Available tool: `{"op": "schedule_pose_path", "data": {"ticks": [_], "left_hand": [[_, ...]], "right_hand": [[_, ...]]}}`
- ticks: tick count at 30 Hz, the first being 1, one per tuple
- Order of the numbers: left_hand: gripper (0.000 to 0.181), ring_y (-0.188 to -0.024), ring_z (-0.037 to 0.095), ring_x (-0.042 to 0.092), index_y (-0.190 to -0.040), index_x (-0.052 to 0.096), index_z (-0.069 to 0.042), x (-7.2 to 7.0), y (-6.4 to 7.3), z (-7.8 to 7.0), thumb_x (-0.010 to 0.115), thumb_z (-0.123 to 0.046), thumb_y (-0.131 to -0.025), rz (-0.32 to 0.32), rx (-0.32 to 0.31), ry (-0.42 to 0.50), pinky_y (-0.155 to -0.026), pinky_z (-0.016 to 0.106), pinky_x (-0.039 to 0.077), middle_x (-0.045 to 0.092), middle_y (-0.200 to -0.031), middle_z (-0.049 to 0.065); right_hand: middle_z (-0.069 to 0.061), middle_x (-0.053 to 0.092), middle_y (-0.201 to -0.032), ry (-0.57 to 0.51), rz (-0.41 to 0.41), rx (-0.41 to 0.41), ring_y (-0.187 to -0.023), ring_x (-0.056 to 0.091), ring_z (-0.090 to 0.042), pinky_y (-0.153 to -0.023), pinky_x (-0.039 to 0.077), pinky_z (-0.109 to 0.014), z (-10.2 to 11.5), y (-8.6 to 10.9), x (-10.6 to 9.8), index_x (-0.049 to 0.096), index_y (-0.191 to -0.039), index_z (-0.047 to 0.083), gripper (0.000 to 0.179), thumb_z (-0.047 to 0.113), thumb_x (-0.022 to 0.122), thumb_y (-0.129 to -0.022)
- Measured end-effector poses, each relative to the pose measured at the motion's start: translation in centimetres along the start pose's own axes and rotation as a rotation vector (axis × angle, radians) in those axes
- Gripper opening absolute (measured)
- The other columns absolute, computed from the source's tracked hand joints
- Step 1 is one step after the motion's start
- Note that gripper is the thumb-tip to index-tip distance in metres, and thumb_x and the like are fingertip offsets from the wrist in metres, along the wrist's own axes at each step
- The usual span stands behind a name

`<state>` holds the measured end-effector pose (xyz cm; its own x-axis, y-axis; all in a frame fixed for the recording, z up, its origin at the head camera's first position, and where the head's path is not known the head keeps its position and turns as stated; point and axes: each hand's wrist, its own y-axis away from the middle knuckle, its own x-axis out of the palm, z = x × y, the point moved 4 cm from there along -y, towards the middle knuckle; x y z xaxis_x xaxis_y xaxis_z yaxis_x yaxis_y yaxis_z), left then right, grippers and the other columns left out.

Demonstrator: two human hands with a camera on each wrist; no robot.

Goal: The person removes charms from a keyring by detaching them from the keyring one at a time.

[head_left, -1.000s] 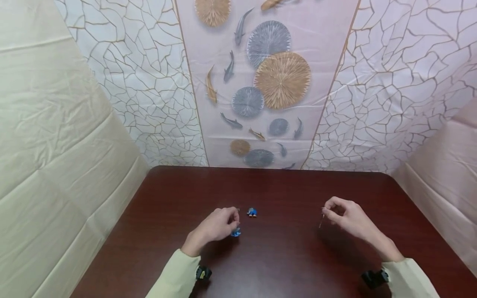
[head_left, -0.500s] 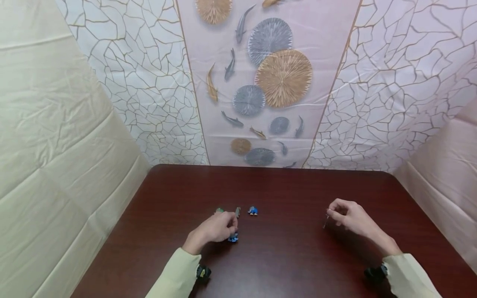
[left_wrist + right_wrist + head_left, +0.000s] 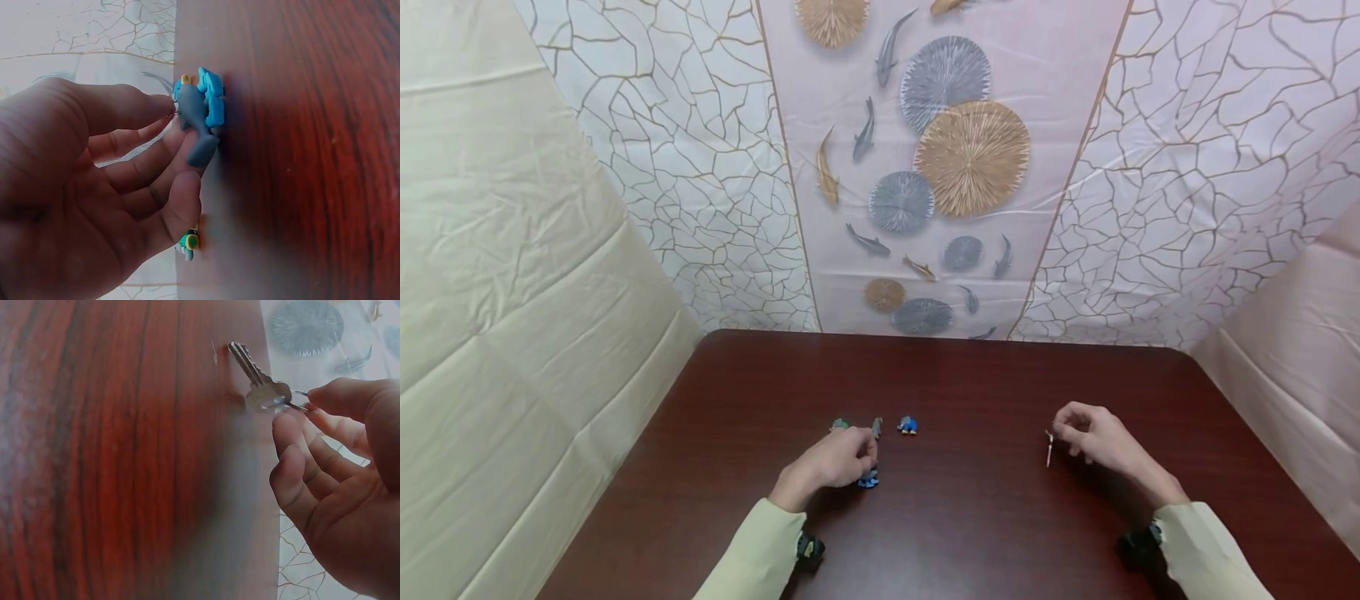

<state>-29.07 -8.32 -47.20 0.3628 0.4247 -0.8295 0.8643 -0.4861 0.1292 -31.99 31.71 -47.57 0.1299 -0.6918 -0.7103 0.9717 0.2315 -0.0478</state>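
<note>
My left hand [image 3: 829, 458] pinches a small grey dolphin-like figure [image 3: 194, 107] with a light blue part beside it; it is low over the tabletop, and whether it touches the wood I cannot tell. In the head view this blue figure [image 3: 868, 478] shows just under my fingertips. On the right, my right hand [image 3: 1097, 435] pinches a metal ring [image 3: 300, 401] between thumb and forefinger. A silver key [image 3: 267, 394] hangs from that ring, its blade pointing down to the table; contact is unclear.
Beyond my left hand sit a blue figure [image 3: 907, 426], a narrow grey-green figure [image 3: 877, 427] and a partly hidden green figure [image 3: 839, 424]. The dark wooden table [image 3: 970, 517] ends at a patterned cloth [image 3: 917, 275] behind; plain cloth hangs at both sides.
My left hand has shifted slightly toward me with the dolphin-like figure, uncovering the green and grey-green figures. My right hand moved a little right, then back left and lower with the key.
</note>
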Motion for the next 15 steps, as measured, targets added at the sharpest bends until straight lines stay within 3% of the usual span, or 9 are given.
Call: {"op": "schedule_pose_path", "data": {"ticks": [5, 15], "left_hand": [[0.007, -0.059, 0.009, 0.048, -0.089, 0.061, -0.017, -0.6, 0.2, -0.2, 0.059, -0.015, -0.095, -0.033, -0.002, 0.007, -0.059, 0.026, 0.042, 0.057, -0.074, -0.006], [0.008, -0.063, 0.011, 0.051, -0.093, 0.064, -0.016, -3.1, 0.4, 0.3, 0.058, -0.02, -0.097, -0.095, -0.002, 0.01, -0.061, 0.028, 0.044, 0.058, -0.075, -0.005]], "right_hand": [[-0.012, 0.065, -0.079, 0.003, -0.002, 0.003, -0.058, 0.06, -0.016, -0.046, 0.05, -0.032, -0.2, -0.1, -0.2, 0.063, -0.1, 0.004, 0.01, 0.014, 0.062, -0.096], [-0.01, 0.063, -0.081, 0.016, 0.008, 0.004, -0.059, 0.06, -0.015, -0.048, 0.05, -0.032, 0.1, -0.8, -0.4, 0.064, -0.101, 0.004, 0.015, 0.019, 0.06, -0.098]]}}
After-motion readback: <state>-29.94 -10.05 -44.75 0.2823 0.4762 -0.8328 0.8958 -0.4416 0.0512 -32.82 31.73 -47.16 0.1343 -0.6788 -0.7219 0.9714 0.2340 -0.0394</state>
